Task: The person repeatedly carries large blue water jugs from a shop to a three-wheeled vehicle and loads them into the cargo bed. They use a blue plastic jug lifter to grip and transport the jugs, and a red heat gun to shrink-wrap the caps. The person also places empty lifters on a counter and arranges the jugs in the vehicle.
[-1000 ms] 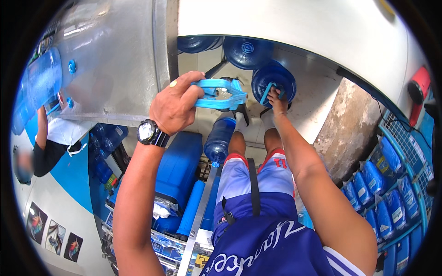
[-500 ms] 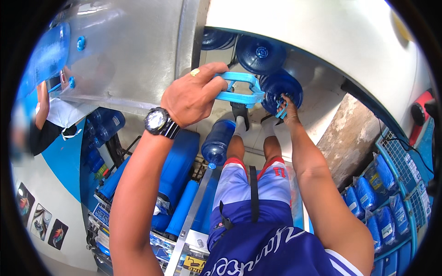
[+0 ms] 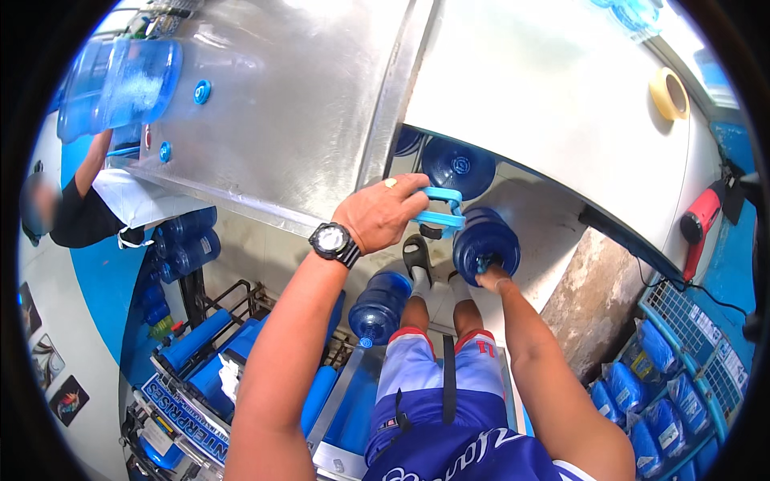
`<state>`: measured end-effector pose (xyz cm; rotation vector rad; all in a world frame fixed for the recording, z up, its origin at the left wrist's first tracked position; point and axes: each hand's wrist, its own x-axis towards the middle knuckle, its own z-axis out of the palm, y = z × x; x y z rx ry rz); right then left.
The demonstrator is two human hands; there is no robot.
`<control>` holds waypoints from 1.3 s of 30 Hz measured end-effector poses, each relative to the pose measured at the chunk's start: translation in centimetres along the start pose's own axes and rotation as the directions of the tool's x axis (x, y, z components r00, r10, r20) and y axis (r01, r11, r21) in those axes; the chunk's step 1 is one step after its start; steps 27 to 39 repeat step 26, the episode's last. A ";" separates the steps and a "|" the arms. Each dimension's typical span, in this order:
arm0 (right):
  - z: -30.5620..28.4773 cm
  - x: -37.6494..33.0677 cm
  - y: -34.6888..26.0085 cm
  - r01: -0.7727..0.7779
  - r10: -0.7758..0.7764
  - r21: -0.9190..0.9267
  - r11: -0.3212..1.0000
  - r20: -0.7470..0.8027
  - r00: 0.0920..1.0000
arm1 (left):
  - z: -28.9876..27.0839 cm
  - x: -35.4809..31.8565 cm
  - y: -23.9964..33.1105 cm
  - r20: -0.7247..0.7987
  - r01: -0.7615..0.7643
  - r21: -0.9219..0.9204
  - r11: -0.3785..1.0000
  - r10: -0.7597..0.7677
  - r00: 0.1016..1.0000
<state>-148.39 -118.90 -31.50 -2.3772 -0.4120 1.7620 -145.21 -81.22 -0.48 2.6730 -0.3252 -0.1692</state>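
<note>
My left hand, with a watch on its wrist, is closed on a light-blue plastic carrying handle above the floor, beside the steel counter's corner. Lower and to the right, my right hand grips a blue water jug at its neck. Its fingers partly hide the neck, and I cannot tell whether the jug touches the floor. A second blue jug is by my left leg, its light-blue cap toward me. Another jug is partly under the white counter.
At the left, a co-worker's arm reaches up to a large jug over the steel counter. Two blue caps lie there. A tape roll and red heat gun are at the right, above a rack of blue packs.
The view has shifted, showing more of the counters. My right hand has drawn the gripped jug nearer to me, away from the jug behind it. My left hand still holds the handle.
</note>
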 end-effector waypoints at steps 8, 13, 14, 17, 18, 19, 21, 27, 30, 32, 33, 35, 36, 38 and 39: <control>1.4 -8.5 3.3 -0.113 0.096 0.145 0.983 0.118 0.988 | -0.1 0.0 -0.1 0.018 -0.045 -0.007 0.999 0.045 0.999; 3.5 -16.7 6.0 -0.019 0.035 0.298 0.954 -0.050 0.998 | -0.9 0.1 0.7 0.086 0.019 0.020 1.000 -0.021 0.996; 3.6 -18.1 6.5 -0.042 0.073 0.306 0.951 -0.088 0.993 | -0.9 0.1 0.6 0.081 0.014 0.026 1.000 -0.016 0.997; 4.9 -22.5 8.0 -0.084 0.211 0.580 0.810 -0.156 0.965 | -0.8 0.1 0.5 0.098 0.011 0.030 0.999 -0.014 0.995; 6.1 -24.0 8.4 0.049 0.159 0.617 0.786 -0.278 0.947 | -0.6 0.1 0.4 0.067 -0.005 0.044 0.999 0.002 0.998; 7.1 -25.4 9.1 0.003 0.225 0.655 0.755 -0.264 0.938 | -0.4 0.1 0.5 0.049 -0.014 0.058 0.998 0.011 0.999; 9.1 -27.0 9.6 -0.121 0.423 0.728 0.674 -0.247 0.872 | -0.1 -0.1 0.3 0.060 -0.010 0.073 0.997 0.006 0.998; 11.6 -31.5 11.1 -0.037 0.526 0.980 0.197 -0.073 0.847 | 1.0 0.3 -0.9 0.062 -0.100 0.142 0.985 0.092 0.994; 11.6 -31.5 11.1 -0.037 0.526 0.980 0.197 -0.073 0.847 | 1.0 0.3 -0.9 0.062 -0.100 0.142 0.985 0.092 0.994; 11.6 -31.5 11.1 -0.037 0.526 0.980 0.197 -0.073 0.847 | 1.0 0.3 -0.9 0.062 -0.100 0.142 0.985 0.092 0.994; 11.6 -31.5 11.1 -0.037 0.526 0.980 0.197 -0.073 0.847 | 1.0 0.3 -0.9 0.062 -0.100 0.142 0.985 0.092 0.994; 11.6 -31.5 11.1 -0.037 0.526 0.980 0.197 -0.073 0.847 | 1.0 0.3 -0.9 0.062 -0.100 0.142 0.985 0.092 0.994; 11.6 -31.5 11.1 -0.037 0.526 0.980 0.197 -0.073 0.847 | 1.0 0.3 -0.9 0.062 -0.100 0.142 0.985 0.092 0.994; 11.6 -31.5 11.1 -0.037 0.526 0.980 0.197 -0.073 0.847 | 1.0 0.3 -0.9 0.062 -0.100 0.142 0.985 0.092 0.994; 11.6 -31.5 11.1 -0.037 0.526 0.980 0.197 -0.073 0.847 | 1.0 0.3 -0.9 0.062 -0.100 0.142 0.985 0.092 0.994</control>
